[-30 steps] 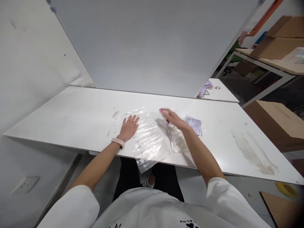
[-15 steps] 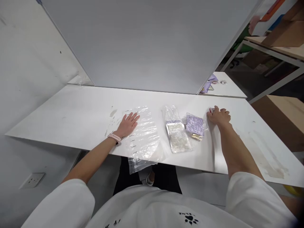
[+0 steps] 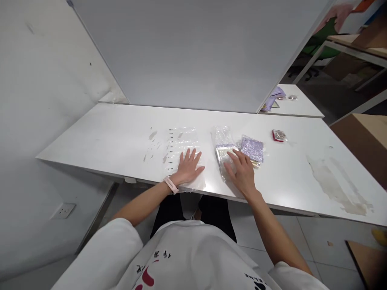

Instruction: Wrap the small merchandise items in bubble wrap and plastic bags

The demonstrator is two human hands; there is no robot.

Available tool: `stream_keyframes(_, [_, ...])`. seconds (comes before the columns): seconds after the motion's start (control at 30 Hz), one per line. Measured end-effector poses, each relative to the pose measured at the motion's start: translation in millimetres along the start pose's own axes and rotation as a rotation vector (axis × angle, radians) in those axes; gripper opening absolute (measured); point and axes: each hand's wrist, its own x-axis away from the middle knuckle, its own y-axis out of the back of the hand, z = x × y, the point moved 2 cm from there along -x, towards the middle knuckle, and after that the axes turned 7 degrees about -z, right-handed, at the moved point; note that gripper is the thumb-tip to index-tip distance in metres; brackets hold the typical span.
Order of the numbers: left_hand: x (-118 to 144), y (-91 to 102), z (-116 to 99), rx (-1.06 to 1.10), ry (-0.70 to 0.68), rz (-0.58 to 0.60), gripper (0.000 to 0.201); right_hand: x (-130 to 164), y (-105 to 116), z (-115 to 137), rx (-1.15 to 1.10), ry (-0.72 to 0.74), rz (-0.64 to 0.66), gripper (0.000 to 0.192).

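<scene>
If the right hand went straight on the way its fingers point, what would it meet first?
Probably the silver-edged packet beneath the right hand, then the loose clear wrapping at its far end. Whether the hand touches the packet or hovers is unclear.

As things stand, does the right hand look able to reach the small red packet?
Probably yes: the small red packet lies uncovered, and only the low purple packet seems to lie between it and the right hand.

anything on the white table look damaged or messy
Yes: a large brownish-grey smear marks the right part of the table, and smaller blotches show left of the clear plastic sheet. Both break the otherwise white surface.
</scene>
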Motion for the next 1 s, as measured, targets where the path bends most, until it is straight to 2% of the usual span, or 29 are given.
stream_keyframes(0.07, [14.8,-6.7,4.0,-0.010,-0.022,0.008,0.071,9.7,-11.1,5.2,0.006,0.023,0.021,0.038])
stream_keyframes(0.13, [20.2,-1.2,28.6,-0.030,-0.045,0.021,0.068,17.7,-16.7,4.5,0.006,0.016,0.014,0.039])
stream_keyframes(0.33, [7.8,44.2,145.2,-0.135,-0.173,0.059,0.059,33.3,-17.1,2.1,0.025,-0.016,0.042,0.039])
stream_keyframes(0.4, [0.4,59.5,179.7,-0.166,-0.143,0.092,0.059,33.4,-16.8,2.7,0.032,-0.028,0.043,0.038])
stream_keyframes(0.47, [-6.0,73.2,201.7,-0.186,-0.063,0.129,0.060,31.8,-17.1,3.3,0.029,-0.034,0.040,0.037])
stream_keyframes(0.53, [-7.2,82.2,204.4,-0.200,0.041,0.154,0.064,30.1,-17.7,3.5,0.024,-0.033,0.037,0.037])
stream_keyframes(0.6, [0.7,83.0,186.5,-0.170,0.121,0.152,0.070,29.1,-18.5,2.9,0.033,-0.039,0.034,0.037])
stream_keyframes(0.67, [17.3,74.5,156.6,-0.072,0.134,0.135,0.079,29.0,-19.2,1.9,0.063,-0.060,0.021,0.040])
stream_keyframes(0.73, [37.8,60.4,131.0,0.002,0.085,0.156,0.082,29.5,-19.5,0.9,0.102,-0.091,0.010,0.045])
stream_keyframes(0.8, [55.3,49.3,125.6,-0.022,0.086,0.159,0.078,30.2,-19.8,0.2,0.123,-0.120,0.026,0.048])
stream_keyframes(0.87, [65.9,47.0,144.9,-0.081,0.157,0.125,0.070,30.6,-20.1,0.0,0.113,-0.142,0.071,0.050])
stream_keyframes(0.93, [69.7,54.1,180.8,-0.099,0.217,0.081,0.063,30.5,-20.0,0.1,0.086,-0.152,0.116,0.049])
stream_keyframes(1.0, [68.8,68.3,218.6,-0.057,0.192,0.056,0.062,29.8,-19.7,1.0,0.052,-0.153,0.152,0.047])
